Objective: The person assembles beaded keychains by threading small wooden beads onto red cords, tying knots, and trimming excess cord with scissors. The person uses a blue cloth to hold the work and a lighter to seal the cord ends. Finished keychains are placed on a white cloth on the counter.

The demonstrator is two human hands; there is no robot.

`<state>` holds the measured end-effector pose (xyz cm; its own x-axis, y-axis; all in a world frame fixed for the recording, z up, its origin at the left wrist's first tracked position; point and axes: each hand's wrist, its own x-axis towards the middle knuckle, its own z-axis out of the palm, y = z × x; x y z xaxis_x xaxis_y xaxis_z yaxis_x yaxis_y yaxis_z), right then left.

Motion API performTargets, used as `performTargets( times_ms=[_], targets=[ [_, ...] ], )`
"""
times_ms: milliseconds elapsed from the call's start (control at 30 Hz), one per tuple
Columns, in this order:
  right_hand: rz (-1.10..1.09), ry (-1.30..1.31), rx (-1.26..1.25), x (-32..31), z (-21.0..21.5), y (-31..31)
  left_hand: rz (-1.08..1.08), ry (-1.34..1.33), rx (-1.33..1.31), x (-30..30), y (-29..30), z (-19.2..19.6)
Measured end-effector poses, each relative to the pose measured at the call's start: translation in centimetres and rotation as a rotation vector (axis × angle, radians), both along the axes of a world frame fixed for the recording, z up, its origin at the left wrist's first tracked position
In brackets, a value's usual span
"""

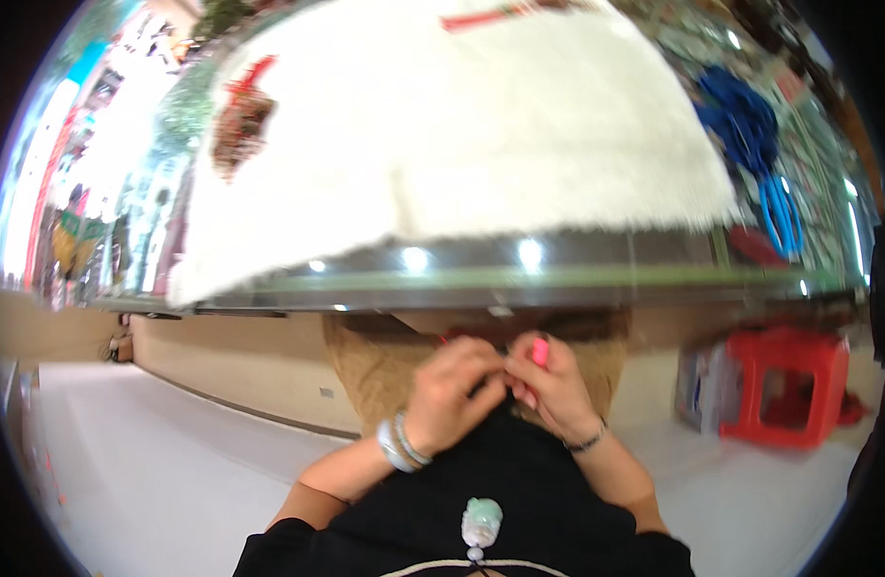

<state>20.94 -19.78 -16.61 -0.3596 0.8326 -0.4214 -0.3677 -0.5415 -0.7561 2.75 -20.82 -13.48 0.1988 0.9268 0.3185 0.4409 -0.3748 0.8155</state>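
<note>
Close together over my lap, just below the counter's front edge, are both my hands. Out of the fist of my right hand (pixel 550 385) sticks the end of a small bright pink object (pixel 540 352); its kind does not show. The fingertips of my left hand (pixel 452 389) are pinched and meet those of the right. Whatever is between them is too small and blurred to make out. A short red bit shows by the left fingers.
White fluffy cloth (pixel 481 144) covers much of the glass counter (pixel 577 255). On it lies a red-and-brown beaded bundle (pixel 242 120). Blue cords (pixel 740 115) and blue-handled scissors (pixel 781 213) lie at the right. A red plastic stool (pixel 788 385) stands on the floor.
</note>
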Motion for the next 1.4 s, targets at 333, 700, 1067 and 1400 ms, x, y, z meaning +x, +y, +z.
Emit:
performTargets(
  times_ms=[333, 700, 1067, 1400],
  targets=[
    [-0.042, 0.141, -0.029, 1.1, -1.8, 0.3, -0.029, -0.112, -0.099, -0.1, 0.1, -0.7],
    [-0.032, 0.104, -0.035, 1.3, -2.3, 0.2, -0.049, -0.193, -0.239, -0.7, -0.1, -2.0],
    [-0.062, 0.026, 0.052, 0.2, -2.2, -0.3, 0.051, -0.018, 0.184, -0.8, -0.5, -3.2],
    [-0.032, -0.177, 0.152, 0.3, -1.3, -0.2, 0.021, -0.260, -0.083, -0.2, -0.6, -3.5]
  ],
)
